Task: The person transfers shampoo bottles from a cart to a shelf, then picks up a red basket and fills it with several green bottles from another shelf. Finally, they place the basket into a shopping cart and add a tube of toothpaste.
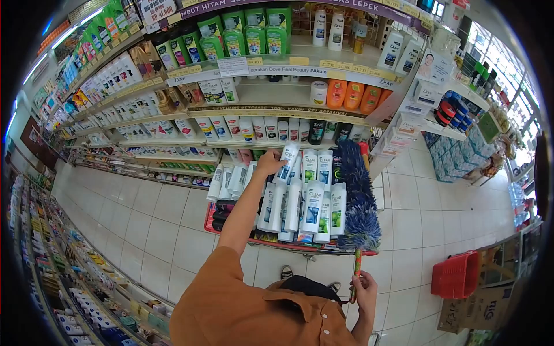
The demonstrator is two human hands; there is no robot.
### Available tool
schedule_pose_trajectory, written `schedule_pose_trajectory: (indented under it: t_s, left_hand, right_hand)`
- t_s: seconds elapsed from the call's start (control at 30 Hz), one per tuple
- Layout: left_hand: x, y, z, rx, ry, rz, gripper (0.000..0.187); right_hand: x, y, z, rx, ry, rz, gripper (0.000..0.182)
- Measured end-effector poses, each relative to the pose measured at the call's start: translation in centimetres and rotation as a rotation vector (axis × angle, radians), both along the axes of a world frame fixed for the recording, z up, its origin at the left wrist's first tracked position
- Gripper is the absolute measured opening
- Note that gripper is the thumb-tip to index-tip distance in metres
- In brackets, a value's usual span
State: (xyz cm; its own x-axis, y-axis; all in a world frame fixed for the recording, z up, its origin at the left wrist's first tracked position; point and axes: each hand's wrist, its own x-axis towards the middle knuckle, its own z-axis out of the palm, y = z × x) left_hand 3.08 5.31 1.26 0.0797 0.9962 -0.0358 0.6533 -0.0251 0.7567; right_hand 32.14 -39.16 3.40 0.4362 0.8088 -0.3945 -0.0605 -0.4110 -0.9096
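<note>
My left hand (270,164) reaches out to the shelf side of a red cart (210,218). Its fingers are closed on a white shampoo bottle (288,157), which leans at the back of the pile. More white Clear shampoo bottles (313,205) lie and stand packed together in the cart, some with blue labels and some with green. Low on the right, my right hand (365,288) is wrapped round the patterned handle of a duster (356,199). The duster's fluffy dark blue head rests along the right side of the cart, beside the bottles.
Store shelves (248,95) rise in front, filled with rows of bottles. Orange bottles (353,96) stand on a middle shelf. On the right are a red basket (456,275) and a cardboard box (478,311). Another stocked shelf (63,271) runs along the left aisle.
</note>
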Motion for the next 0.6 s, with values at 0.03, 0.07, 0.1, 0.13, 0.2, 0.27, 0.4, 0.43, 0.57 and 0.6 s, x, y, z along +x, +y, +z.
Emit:
schedule_pose_trajectory:
  t_s: [0.03, 0.07, 0.1, 0.13, 0.2, 0.27, 0.4, 0.43, 0.57, 0.6]
  left_hand:
    - [-0.3, -0.1, -0.3, 0.014, 0.011, -0.008, 0.051]
    - [-0.6, -0.2, -0.5, 0.029, 0.021, -0.016, 0.05]
    - [-0.9, -0.2, -0.7, -0.011, -0.034, -0.001, 0.05]
    - [-1.3, -0.2, -0.7, -0.05, -0.09, 0.015, 0.05]
    - [-2.0, -0.7, -0.9, -0.086, -0.164, 0.02, 0.049]
    - [-2.6, -1.6, -0.4, -0.077, -0.201, -0.002, 0.047]
    - [-3.4, -2.7, -0.9, -0.11, -0.361, -0.044, 0.039]
    - [-3.4, -2.8, -0.9, -0.119, -0.368, -0.049, 0.038]
    - [-3.5, -3.2, -0.8, -0.114, -0.483, -0.044, 0.033]
    - [-3.7, -3.1, -1.7, -0.069, -0.456, -0.012, 0.031]
  right_hand:
    - [0.0, 0.1, 0.1, -0.004, -0.01, 0.01, 0.03]
    - [-0.1, 0.3, 0.3, -0.014, -0.001, -0.007, 0.029]
    - [-0.1, 0.5, 0.5, -0.008, 0.006, -0.012, 0.029]
    - [-0.2, 0.6, 0.8, -0.001, 0.012, -0.016, 0.03]
    - [-0.2, 0.8, 1.0, 0.002, 0.019, -0.022, 0.03]
    - [-0.1, 1.1, 1.1, -0.002, 0.022, -0.024, 0.03]
    - [0.1, 1.4, 0.8, -0.001, 0.034, -0.018, 0.031]
    - [0.1, 1.5, 0.7, -0.004, 0.036, -0.016, 0.031]
    - [0.2, 1.9, 0.4, -0.022, -0.026, 0.021, 0.033]
    - [0.3, 1.9, 0.3, -0.03, -0.052, 0.05, 0.034]
